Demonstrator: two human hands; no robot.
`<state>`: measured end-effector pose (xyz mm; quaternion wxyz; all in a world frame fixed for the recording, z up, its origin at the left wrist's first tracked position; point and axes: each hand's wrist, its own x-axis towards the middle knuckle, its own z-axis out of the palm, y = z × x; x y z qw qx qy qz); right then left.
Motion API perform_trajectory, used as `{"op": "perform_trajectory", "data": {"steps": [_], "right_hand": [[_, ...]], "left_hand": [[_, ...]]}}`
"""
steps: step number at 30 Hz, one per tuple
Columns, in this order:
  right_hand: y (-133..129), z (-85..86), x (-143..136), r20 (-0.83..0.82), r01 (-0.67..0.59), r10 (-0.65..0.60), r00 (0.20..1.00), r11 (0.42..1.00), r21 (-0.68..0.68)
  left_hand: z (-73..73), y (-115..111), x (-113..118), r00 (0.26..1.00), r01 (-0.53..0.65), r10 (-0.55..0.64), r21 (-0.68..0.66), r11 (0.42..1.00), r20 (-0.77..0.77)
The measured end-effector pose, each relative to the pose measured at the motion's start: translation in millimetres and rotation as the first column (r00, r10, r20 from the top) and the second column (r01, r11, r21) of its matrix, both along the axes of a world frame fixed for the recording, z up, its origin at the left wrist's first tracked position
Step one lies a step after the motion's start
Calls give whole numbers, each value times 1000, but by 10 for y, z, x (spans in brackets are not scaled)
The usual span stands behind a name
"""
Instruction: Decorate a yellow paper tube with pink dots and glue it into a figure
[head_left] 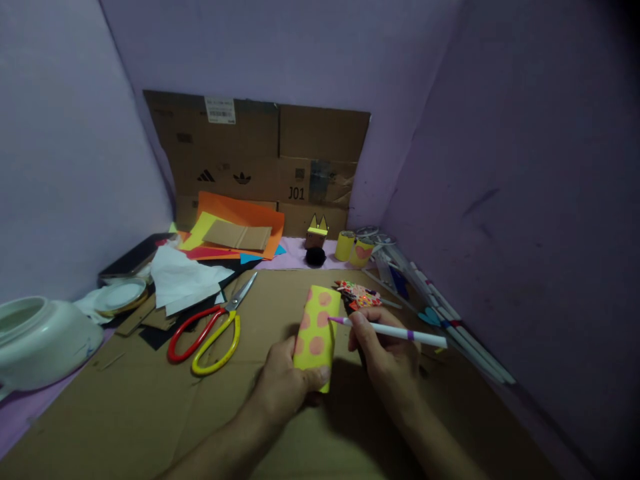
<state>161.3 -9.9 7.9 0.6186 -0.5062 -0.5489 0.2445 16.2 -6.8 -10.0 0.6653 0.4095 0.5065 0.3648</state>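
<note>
A yellow box [314, 328] with several pink dots is held upright, slightly tilted, in my left hand [290, 377], whose thumb presses on its lower front. My right hand [385, 353] grips a white marker [400, 331] with a purple band. The marker's purple tip meets the box's front near a dot at its right side; whether it touches cannot be made out. Scissors [233, 303] with one red and one yellow handle lie open on the cardboard sheet [225, 417], left of my left hand.
White pot [47, 340] at far left; papers [190, 277] and orange sheets [240, 212] behind. Small cat-eared box [317, 235], black pompom [315, 257], yellow rolls [345, 246] at back. Patterned items [363, 293] lie beyond my right hand; markers [467, 337] line the right wall.
</note>
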Motion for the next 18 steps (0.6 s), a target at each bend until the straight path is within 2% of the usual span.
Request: {"op": "perform_trajectory", "data": {"steps": [9, 18], "right_hand": [[13, -4, -23, -14, 9, -8, 1000, 1000, 29], [12, -4, -54, -49, 3, -2, 999, 1000, 22]], "left_hand": [[31, -22, 7, 999, 4, -4, -1, 1000, -52], [-41, -13, -5, 999, 22, -19, 61, 998, -47]]}}
